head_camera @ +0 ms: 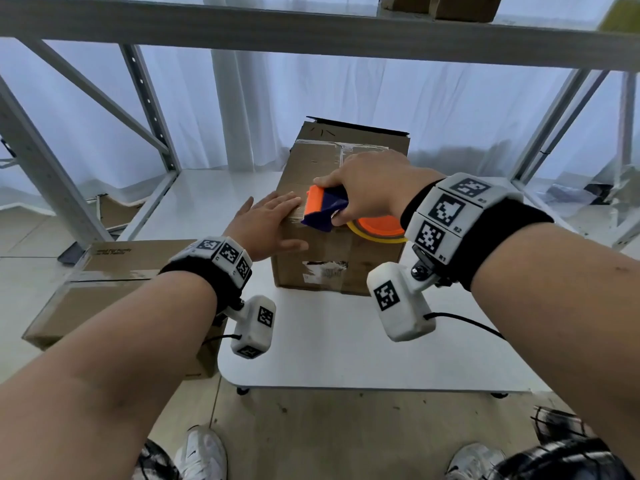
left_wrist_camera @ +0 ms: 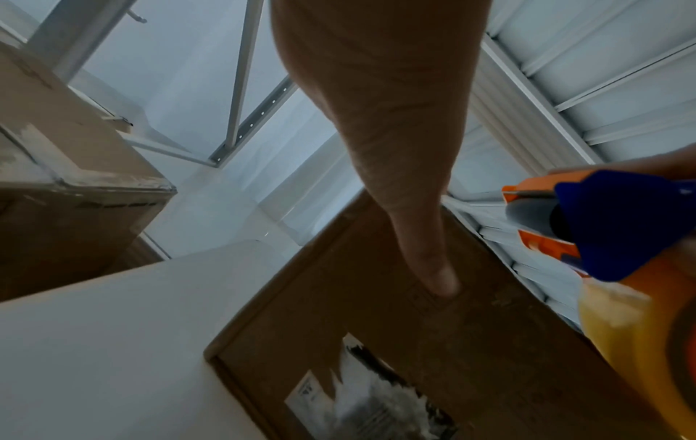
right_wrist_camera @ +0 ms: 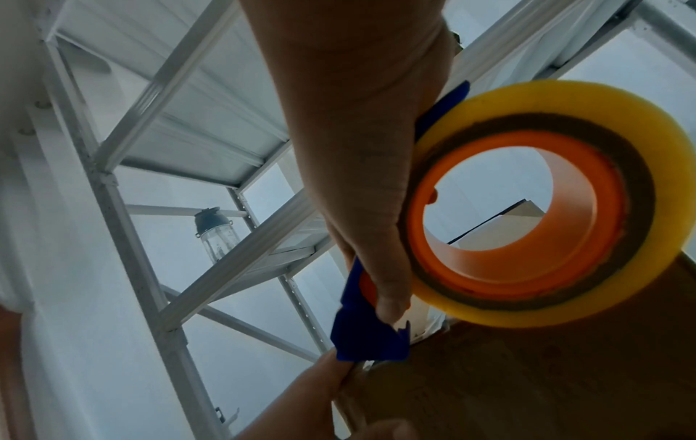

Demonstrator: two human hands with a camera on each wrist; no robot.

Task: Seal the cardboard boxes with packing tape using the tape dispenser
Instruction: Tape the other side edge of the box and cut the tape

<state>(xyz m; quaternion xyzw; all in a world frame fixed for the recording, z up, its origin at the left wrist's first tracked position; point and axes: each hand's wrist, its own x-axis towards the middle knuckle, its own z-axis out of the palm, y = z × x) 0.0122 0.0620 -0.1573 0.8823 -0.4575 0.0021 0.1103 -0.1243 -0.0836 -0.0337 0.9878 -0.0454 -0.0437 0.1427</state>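
Note:
A tall cardboard box point(head_camera: 313, 265) stands on the white table point(head_camera: 346, 341); its top seam carries clear tape. My right hand point(head_camera: 367, 188) grips the blue and orange tape dispenser point(head_camera: 325, 211) at the box's near top edge, with the yellow tape roll point(head_camera: 379, 233) hanging over the front face. In the right wrist view my fingers wrap the dispenser point(right_wrist_camera: 367, 336) beside the roll point(right_wrist_camera: 527, 205). My left hand point(head_camera: 266, 223) lies flat on the box's near left top corner, fingers straight, thumb point(left_wrist_camera: 425, 256) against the box front point(left_wrist_camera: 376, 342).
A second sealed cardboard box point(head_camera: 114, 292) sits low at the left of the table. A grey metal shelf frame point(head_camera: 145, 95) surrounds the table, with a beam overhead. A water bottle point(right_wrist_camera: 216, 235) stands on a shelf. My shoes point(head_camera: 201, 455) are on the floor below.

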